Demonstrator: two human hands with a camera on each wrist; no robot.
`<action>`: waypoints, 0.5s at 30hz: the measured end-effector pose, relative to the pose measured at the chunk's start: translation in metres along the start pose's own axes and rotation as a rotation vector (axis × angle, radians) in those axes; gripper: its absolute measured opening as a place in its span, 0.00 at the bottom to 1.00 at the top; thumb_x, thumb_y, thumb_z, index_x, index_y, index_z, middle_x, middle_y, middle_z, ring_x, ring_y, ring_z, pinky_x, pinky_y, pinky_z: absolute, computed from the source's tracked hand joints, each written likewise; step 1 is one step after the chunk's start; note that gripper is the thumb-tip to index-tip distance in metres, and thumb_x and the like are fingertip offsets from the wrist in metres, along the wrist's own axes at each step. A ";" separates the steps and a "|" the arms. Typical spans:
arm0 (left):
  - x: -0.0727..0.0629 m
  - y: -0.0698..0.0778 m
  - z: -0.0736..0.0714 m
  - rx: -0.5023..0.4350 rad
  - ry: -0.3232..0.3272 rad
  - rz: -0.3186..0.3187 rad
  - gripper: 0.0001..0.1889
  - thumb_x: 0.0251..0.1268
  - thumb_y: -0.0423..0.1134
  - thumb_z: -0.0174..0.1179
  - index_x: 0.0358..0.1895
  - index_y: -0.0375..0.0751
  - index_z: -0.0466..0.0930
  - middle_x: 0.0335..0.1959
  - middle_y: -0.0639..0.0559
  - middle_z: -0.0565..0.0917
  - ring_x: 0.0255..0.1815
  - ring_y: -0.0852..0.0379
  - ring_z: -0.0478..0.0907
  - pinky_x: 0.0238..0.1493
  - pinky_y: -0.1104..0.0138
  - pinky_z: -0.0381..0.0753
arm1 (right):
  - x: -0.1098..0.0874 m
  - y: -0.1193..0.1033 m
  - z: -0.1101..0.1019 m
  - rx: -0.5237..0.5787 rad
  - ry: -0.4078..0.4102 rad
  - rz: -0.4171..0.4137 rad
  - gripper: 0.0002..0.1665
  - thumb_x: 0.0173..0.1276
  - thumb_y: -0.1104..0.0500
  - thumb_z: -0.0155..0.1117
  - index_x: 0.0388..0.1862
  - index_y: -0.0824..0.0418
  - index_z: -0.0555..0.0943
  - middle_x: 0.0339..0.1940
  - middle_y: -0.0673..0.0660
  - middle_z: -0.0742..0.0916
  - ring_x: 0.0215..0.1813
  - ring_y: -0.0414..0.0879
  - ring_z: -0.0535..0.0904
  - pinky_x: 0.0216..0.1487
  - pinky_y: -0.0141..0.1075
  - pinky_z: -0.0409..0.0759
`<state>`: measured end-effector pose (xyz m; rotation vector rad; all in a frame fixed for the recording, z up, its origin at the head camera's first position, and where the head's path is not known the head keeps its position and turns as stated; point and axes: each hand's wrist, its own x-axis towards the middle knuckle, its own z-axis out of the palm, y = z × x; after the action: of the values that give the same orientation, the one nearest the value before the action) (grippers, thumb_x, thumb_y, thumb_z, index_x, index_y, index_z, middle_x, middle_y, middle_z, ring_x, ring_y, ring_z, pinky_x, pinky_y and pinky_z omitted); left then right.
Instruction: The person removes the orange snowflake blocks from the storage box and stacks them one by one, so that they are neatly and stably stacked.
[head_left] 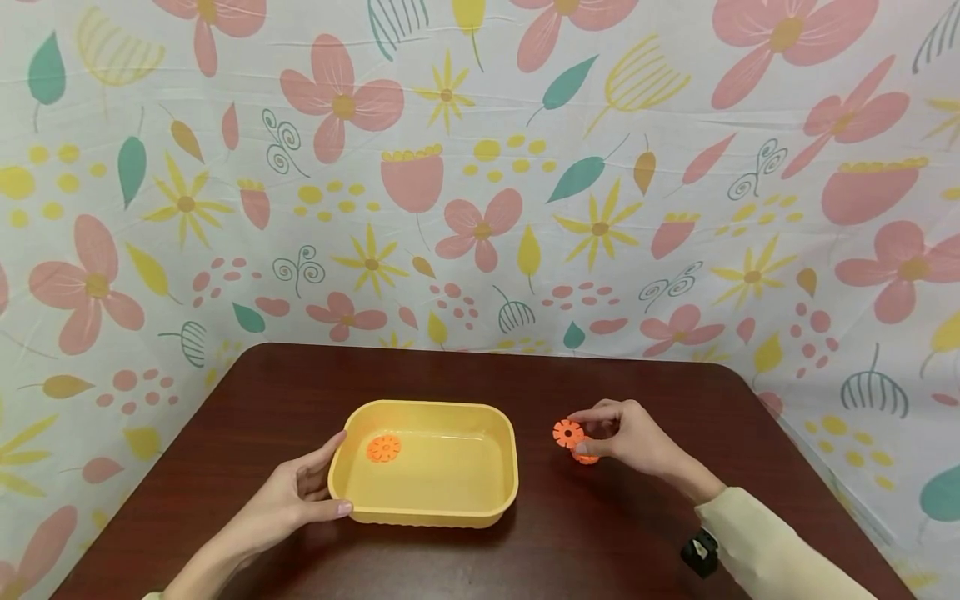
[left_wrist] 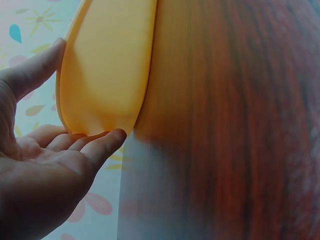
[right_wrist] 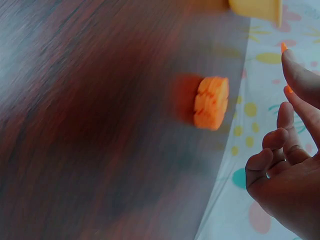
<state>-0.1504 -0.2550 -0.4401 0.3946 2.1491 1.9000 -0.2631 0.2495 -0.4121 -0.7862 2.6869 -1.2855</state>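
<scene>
A shallow yellow tray (head_left: 427,515) with rounded corners stands on the table, one flat orange notched disc (head_left: 384,448) lying inside at its left. My left hand (head_left: 277,504) holds the tray's left end, thumb at the near corner and fingers along the side and far corner. To the tray's right, my right hand (head_left: 637,437) pinches another orange notched disc (head_left: 562,434) between thumb and forefinger. Below and beside that hand is a short stack of orange discs (right_wrist: 211,103), partly hidden by the thumb in the head view.
The dark brown wooden table (head_left: 420,375) has rounded far corners. Behind it hangs a white cloth (head_left: 480,300) printed with flowers and leaves. A black device (head_left: 701,552) is strapped at my right wrist, by the pale sleeve (head_left: 765,542).
</scene>
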 end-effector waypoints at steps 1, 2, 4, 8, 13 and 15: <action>0.000 0.000 0.000 -0.002 -0.001 -0.002 0.52 0.67 0.30 0.72 0.85 0.32 0.45 0.84 0.32 0.52 0.80 0.32 0.56 0.63 0.67 0.78 | -0.001 0.003 -0.001 0.005 0.002 0.005 0.23 0.61 0.60 0.83 0.56 0.62 0.90 0.36 0.60 0.84 0.34 0.47 0.72 0.31 0.33 0.71; 0.000 0.000 0.000 -0.002 -0.002 -0.003 0.52 0.67 0.30 0.72 0.85 0.32 0.45 0.84 0.32 0.52 0.80 0.32 0.56 0.63 0.67 0.78 | -0.003 0.006 -0.002 0.009 0.004 0.011 0.23 0.61 0.61 0.83 0.56 0.62 0.90 0.36 0.60 0.83 0.34 0.47 0.72 0.30 0.33 0.71; 0.000 0.000 0.000 -0.004 -0.004 -0.005 0.52 0.67 0.30 0.72 0.85 0.32 0.45 0.84 0.32 0.51 0.80 0.32 0.56 0.63 0.67 0.78 | -0.006 0.010 -0.004 0.020 0.008 0.014 0.23 0.62 0.62 0.82 0.56 0.63 0.90 0.36 0.60 0.83 0.33 0.47 0.71 0.30 0.34 0.69; 0.000 0.000 0.000 0.002 -0.003 -0.005 0.52 0.67 0.31 0.72 0.85 0.32 0.45 0.84 0.32 0.51 0.80 0.32 0.56 0.63 0.68 0.78 | -0.011 0.018 -0.007 0.044 0.011 0.007 0.23 0.62 0.63 0.82 0.56 0.65 0.90 0.36 0.60 0.83 0.32 0.47 0.70 0.29 0.34 0.68; 0.000 -0.001 0.000 0.005 -0.004 0.002 0.52 0.67 0.31 0.72 0.85 0.31 0.45 0.83 0.32 0.52 0.79 0.31 0.57 0.63 0.68 0.78 | -0.014 0.026 -0.007 0.045 0.020 0.008 0.23 0.62 0.63 0.82 0.56 0.66 0.89 0.36 0.59 0.84 0.32 0.47 0.70 0.29 0.34 0.68; 0.000 -0.001 -0.001 0.006 -0.005 0.005 0.52 0.67 0.31 0.72 0.85 0.31 0.45 0.84 0.32 0.52 0.79 0.32 0.57 0.63 0.68 0.77 | -0.014 0.028 -0.008 0.034 0.022 0.013 0.23 0.62 0.63 0.82 0.56 0.66 0.89 0.36 0.59 0.84 0.32 0.47 0.71 0.29 0.34 0.68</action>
<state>-0.1509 -0.2555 -0.4410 0.4050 2.1534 1.8934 -0.2645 0.2765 -0.4301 -0.7544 2.6752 -1.3407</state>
